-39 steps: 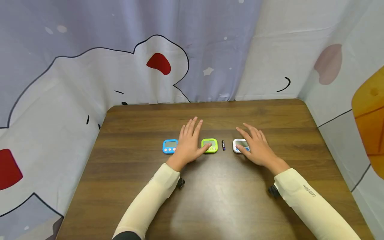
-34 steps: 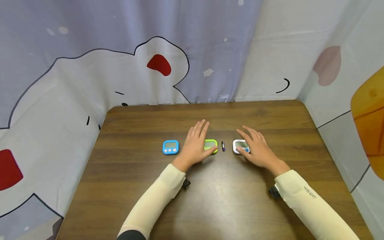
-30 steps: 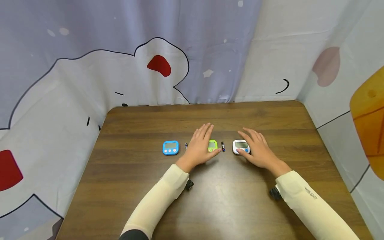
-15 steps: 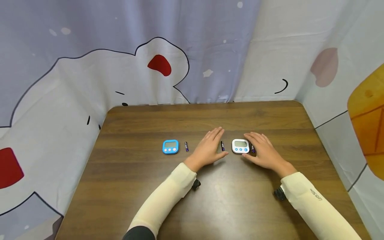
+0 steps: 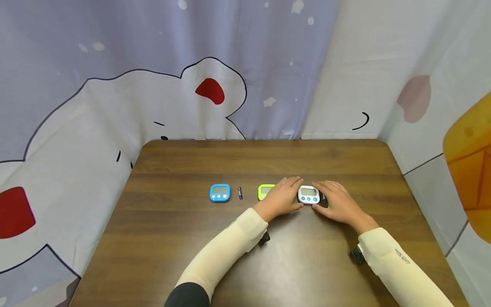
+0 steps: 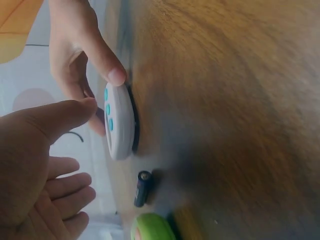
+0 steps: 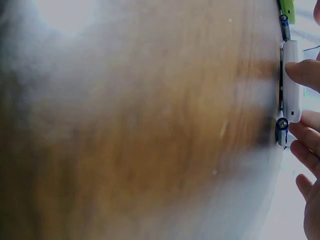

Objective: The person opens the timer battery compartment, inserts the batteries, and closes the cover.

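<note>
A white digital timer (image 5: 308, 195) with blue buttons lies on the table between my hands. My right hand (image 5: 339, 204) holds its right end, thumb at the near corner and fingers at the far corner. My left hand (image 5: 281, 198) hovers by its left side, fingers extended; I see no clear contact. A small dark battery (image 5: 324, 200) lies just right of the timer, within the span of my right hand. Another battery (image 6: 143, 189) stands out in the left wrist view between the white timer and a green timer (image 5: 264, 191); my left hand hides it from the head view and partly covers the green one.
Farther left on the wooden table (image 5: 161, 238) lie a blue timer (image 5: 220, 192) and a third battery (image 5: 240, 193), in the same row. A patterned curtain (image 5: 115, 106) hangs around the back and sides of the table.
My left hand has travelled right, from between the blue and green timers to beside the white one. My right hand has shifted slightly right, off the white timer's top to its right end.
</note>
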Demonstrator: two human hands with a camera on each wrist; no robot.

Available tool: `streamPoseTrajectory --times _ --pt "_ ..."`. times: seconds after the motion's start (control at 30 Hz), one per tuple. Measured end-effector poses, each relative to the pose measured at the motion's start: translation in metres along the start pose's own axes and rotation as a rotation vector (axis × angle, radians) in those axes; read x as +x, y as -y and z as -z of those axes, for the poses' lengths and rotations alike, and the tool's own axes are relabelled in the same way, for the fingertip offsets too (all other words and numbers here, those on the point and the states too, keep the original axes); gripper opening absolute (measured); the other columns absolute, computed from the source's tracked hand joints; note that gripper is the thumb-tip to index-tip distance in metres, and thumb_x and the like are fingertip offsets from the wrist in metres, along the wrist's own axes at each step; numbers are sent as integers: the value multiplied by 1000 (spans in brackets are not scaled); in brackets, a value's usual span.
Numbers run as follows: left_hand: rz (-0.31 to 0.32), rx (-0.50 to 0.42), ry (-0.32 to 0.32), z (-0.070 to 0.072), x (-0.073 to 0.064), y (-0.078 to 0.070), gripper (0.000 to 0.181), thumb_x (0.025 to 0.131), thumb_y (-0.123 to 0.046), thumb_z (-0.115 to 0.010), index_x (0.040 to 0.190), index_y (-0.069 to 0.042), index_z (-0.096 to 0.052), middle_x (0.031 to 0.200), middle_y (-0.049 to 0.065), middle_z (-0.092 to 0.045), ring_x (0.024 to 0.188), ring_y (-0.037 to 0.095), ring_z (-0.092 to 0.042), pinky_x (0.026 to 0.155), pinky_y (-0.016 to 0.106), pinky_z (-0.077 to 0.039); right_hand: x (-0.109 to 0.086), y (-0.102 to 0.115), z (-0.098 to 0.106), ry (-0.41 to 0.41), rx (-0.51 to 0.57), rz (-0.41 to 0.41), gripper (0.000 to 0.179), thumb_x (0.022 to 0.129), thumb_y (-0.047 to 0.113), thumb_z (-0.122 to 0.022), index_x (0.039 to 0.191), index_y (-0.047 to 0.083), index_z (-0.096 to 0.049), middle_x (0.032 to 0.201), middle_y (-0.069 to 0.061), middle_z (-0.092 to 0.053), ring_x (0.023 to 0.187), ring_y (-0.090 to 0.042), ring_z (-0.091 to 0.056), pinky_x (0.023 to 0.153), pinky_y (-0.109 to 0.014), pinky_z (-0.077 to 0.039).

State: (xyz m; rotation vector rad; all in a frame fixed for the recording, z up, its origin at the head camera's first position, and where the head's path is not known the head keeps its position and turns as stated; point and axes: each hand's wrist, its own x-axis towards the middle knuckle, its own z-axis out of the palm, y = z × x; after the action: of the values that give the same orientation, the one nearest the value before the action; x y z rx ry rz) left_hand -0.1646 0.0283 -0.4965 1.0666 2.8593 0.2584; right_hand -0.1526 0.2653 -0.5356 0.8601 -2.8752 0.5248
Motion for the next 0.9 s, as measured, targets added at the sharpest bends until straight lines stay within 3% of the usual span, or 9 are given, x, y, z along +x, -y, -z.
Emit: streamPoseTrajectory --times 0.33,0.7,0.9 --pt "26 32 50 -7 9 -9 82 89 -48 -68 150 -6 -34 149 8 -43 137 20 -39 115 37 -26 -2 -1 -3 8 -9 -17 71 84 45 -73 139 5 -51 134 -15 -53 126 -35 -44 108 -56 -28" --pt "4 80 50 -12 15 -8 67 90 -43 -69 142 -8 -48 137 5 -54 128 17 -49 113 36 -32 -1 3 -1 10 11 -24 68 84 40 -74 138 6 -52 132 -14 -54 124 -36 -45 106 -57 -29" --pt "24 32 31 -13 15 -8 59 91 -36 -69 139 -6 -51 131 7 -58 115 18 -59 97 30 -48 0 3 -1 11 23 -26 68 83 39 -75 137 5 -53 131 -14 -55 122 -36 -46 107 -58 -28"
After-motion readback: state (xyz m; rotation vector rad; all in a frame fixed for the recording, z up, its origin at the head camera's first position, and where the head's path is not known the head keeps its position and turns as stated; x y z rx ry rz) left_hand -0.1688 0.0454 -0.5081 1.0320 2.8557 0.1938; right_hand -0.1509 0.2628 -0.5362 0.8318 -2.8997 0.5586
